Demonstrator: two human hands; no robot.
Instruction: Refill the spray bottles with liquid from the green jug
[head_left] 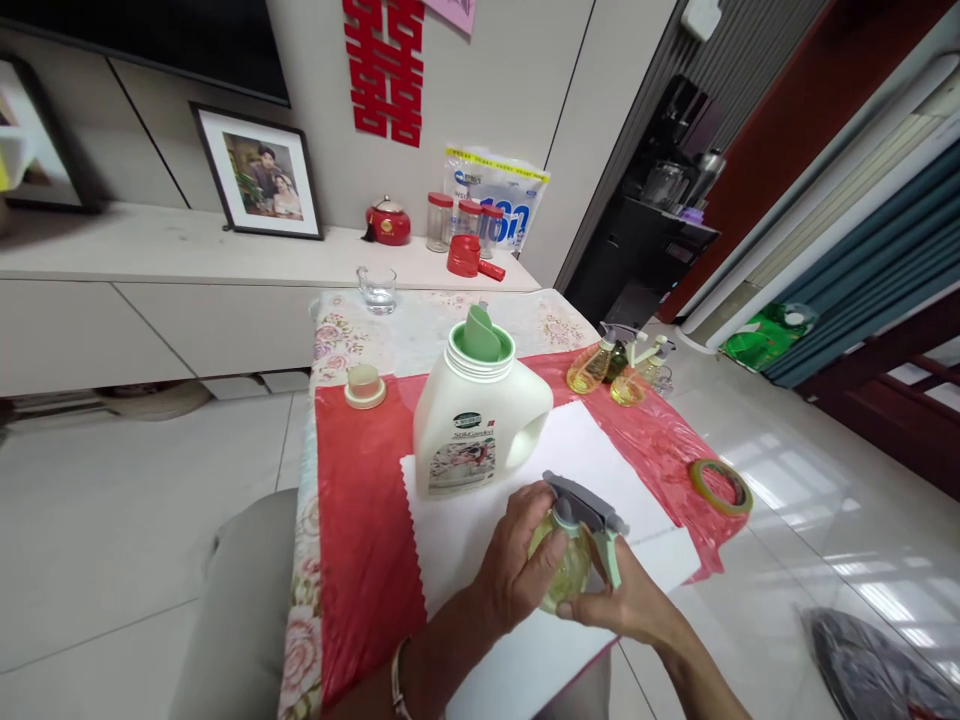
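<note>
Over the white sheet (450, 545), I am watching the left hand (519, 558) and right hand (626, 598) clasping a spray bottle (576, 572) between them, fingers partly curling round it.

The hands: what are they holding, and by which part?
A clear, yellowish, rounded spray bottle with a gray top; the left hand and right hand both hold its body.

A framed photo (259, 178) stands near a red pot (388, 224)

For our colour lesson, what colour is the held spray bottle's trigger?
The trigger is pale green, clearest in the head view.
</note>
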